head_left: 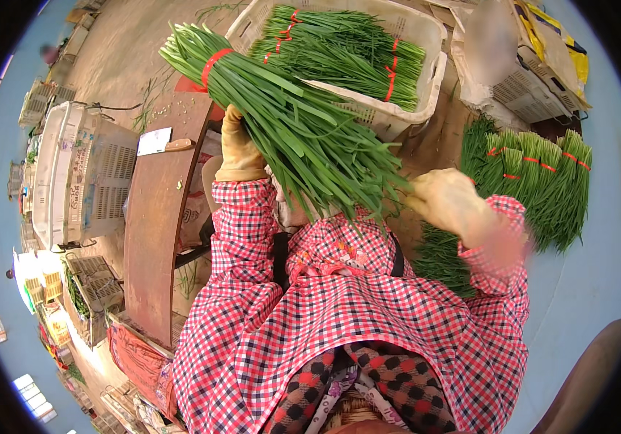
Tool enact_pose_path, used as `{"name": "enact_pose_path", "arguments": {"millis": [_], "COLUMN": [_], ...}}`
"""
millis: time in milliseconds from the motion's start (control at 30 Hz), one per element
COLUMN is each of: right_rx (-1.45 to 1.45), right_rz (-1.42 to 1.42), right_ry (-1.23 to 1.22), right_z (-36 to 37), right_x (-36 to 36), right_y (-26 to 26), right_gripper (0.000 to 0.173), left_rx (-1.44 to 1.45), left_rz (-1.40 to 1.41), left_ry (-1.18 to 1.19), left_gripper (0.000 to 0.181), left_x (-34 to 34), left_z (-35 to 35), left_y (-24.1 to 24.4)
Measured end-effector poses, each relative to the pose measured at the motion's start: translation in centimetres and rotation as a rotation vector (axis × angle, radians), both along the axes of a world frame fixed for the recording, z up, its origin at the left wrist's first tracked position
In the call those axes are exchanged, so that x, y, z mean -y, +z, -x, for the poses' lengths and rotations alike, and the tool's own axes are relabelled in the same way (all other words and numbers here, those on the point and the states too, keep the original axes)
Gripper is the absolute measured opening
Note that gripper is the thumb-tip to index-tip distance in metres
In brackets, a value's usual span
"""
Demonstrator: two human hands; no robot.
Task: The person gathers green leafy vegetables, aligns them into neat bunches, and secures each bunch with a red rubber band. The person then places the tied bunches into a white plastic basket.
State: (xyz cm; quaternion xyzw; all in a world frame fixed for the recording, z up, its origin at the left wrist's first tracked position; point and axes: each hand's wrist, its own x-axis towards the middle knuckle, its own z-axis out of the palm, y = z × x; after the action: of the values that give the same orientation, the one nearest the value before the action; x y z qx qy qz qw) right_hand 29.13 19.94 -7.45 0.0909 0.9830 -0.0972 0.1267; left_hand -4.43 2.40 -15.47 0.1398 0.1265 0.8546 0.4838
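Note:
A large bundle of Chinese chives (294, 119) lies slanted across the view, its pale cut ends at the upper left. A red band (214, 66) ties it near those ends. My left hand (240, 146), in a yellowish work glove, grips the bundle from below, with the fingers hidden behind the leaves. At the bundle's lower right, my right hand (446, 198), in a matching glove and slightly blurred, has its closed fingers on thin leaf tips. Beyond the bundle stands a white plastic crate (435, 70) filled with chive bundles (337, 54) tied in red.
To my left a brown wooden board (150, 244) bears a cleaver (164, 142) and small scraps. Stacked white crates (80, 173) stand beyond it. Several tied chive bundles (543, 179) are at my right, near the blue wall (576, 304). More crates (533, 87) are at the upper right.

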Motion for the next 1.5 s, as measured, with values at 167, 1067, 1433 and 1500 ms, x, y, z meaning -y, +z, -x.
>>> {"name": "enact_pose_path", "arguments": {"millis": [167, 1067, 1433, 1500], "right_rx": [-0.203, -0.686, -0.349, -0.094], "right_rz": [-0.095, -0.615, 0.025, -0.008], "right_ry": [-0.234, 0.094, -0.493, -0.464], "right_z": [-1.4, 18.4, 14.5, 14.9], "right_x": [-3.9, -9.7, -23.8, -24.5], "right_y": [2.5, 5.5, -11.6, -16.4], "right_gripper": [0.028, 0.092, 0.084, 0.085], "left_rx": [0.001, -2.529, -2.428, -2.339], "left_rz": [0.024, 0.595, 0.589, 0.702], "left_ry": [-0.016, 0.416, 0.437, 0.205], "left_gripper": [0.044, 0.058, 0.056, 0.052], "left_x": [-0.3, -13.5, -15.0, -12.6], "left_z": [0.6, 1.4, 2.6, 3.2], "left_y": [-0.5, 16.3, 6.6, 3.4]}}
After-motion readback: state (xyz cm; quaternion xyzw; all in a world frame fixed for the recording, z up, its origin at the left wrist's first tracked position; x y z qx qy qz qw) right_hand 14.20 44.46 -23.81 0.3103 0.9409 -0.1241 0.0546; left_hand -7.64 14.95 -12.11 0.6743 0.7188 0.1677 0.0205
